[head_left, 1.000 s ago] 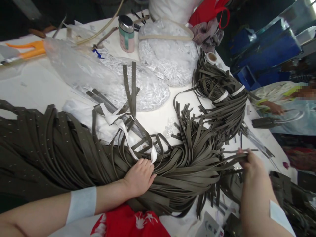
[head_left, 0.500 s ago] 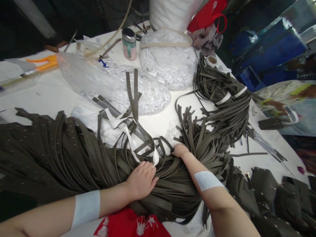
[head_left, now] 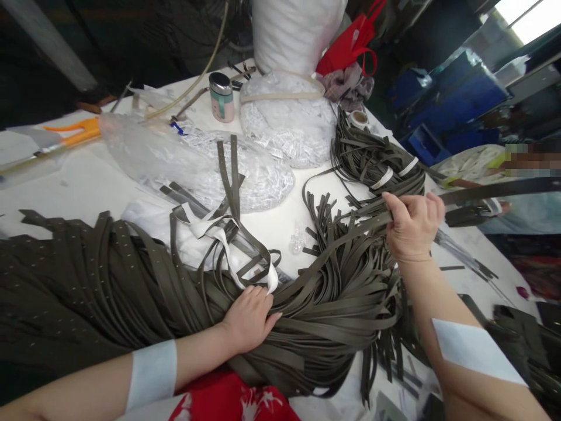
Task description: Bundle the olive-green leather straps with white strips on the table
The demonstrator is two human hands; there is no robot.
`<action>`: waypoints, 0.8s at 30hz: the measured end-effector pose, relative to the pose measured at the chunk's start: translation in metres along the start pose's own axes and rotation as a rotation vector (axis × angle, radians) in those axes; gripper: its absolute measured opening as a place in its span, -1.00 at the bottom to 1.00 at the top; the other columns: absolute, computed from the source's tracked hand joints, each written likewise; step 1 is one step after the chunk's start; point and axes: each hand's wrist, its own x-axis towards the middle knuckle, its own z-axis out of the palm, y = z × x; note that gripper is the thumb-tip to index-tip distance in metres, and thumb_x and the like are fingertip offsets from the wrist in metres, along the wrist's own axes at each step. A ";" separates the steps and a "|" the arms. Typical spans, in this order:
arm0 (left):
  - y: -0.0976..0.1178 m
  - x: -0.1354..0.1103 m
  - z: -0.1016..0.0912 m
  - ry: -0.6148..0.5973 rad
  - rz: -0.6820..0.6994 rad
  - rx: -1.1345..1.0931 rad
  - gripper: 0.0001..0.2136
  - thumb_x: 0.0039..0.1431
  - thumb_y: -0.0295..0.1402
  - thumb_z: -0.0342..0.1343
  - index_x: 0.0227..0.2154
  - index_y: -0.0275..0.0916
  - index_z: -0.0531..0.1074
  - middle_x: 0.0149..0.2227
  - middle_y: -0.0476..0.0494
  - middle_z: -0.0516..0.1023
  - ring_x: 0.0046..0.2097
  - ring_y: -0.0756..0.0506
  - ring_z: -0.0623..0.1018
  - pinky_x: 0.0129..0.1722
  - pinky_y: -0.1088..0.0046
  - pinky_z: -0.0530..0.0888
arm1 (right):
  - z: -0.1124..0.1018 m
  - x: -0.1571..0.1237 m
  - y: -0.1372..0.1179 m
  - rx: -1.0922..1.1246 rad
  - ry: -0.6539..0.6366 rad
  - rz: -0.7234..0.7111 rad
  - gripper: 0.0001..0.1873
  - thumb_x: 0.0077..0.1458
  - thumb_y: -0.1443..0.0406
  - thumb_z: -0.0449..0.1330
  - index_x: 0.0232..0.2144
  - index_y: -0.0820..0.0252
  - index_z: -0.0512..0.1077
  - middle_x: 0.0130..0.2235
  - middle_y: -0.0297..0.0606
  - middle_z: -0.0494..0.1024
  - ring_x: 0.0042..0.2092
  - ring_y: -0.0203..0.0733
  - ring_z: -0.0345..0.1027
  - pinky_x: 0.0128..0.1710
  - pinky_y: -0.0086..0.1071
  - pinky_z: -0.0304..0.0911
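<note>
A large bundle of dark olive straps (head_left: pixel 333 310) spreads across the near side, many of them with punched holes at the left end. My left hand (head_left: pixel 249 316) lies over its middle, fingers curled on the straps beside a white ribbon (head_left: pixel 223 237) that loops up from them. Further right and higher, my right hand (head_left: pixel 414 225) is closed around one long strap (head_left: pixel 350 237). That strap runs from the bundle up through the fist and on past it toward the right edge. My right fingertips are partly hidden behind the hand.
Clear bags of small white pieces (head_left: pixel 280 126) lie behind the bundle, near a pink and green flask (head_left: pixel 221 99). A second strap bundle (head_left: pixel 368 155) with white ties sits back right. Orange-handled scissors (head_left: pixel 81 130) lie left. Another person (head_left: pixel 482 164) is at the right.
My right hand has moved from beside the bundle's middle up and to the right, drawing a strap out with it. My left hand stays in place. The view has shifted slightly.
</note>
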 end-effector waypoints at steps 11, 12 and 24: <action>0.010 -0.004 0.004 -0.095 0.095 0.034 -0.69 0.31 -0.19 -0.03 -0.21 -0.34 0.48 -0.14 -0.30 0.51 -0.06 -0.25 0.44 0.06 0.12 0.29 | 0.033 -0.101 -0.014 0.035 -0.815 0.141 -0.52 0.11 0.46 0.00 0.09 0.40 0.35 0.14 0.05 0.38 0.18 -0.04 0.21 0.20 -0.24 0.08; 0.010 -0.004 0.004 -0.100 0.094 0.032 -0.69 0.31 -0.18 -0.03 -0.20 -0.34 0.48 -0.15 -0.30 0.51 -0.06 -0.25 0.43 0.06 0.12 0.29 | 0.044 -0.091 -0.033 0.101 -0.933 0.097 -0.55 0.21 0.41 -0.05 0.12 0.36 0.33 0.14 0.00 0.39 0.18 -0.08 0.22 0.21 -0.27 0.06; 0.005 -0.007 0.013 -0.084 0.088 -0.023 -0.63 0.30 -0.13 -0.06 -0.15 -0.34 0.46 -0.12 -0.33 0.51 -0.04 -0.27 0.42 0.07 0.11 0.27 | 0.161 -0.118 -0.156 -0.022 -1.571 -0.139 -0.66 0.20 0.18 0.22 -0.05 0.27 0.43 0.04 -0.12 0.47 0.09 -0.01 0.33 0.15 0.07 0.15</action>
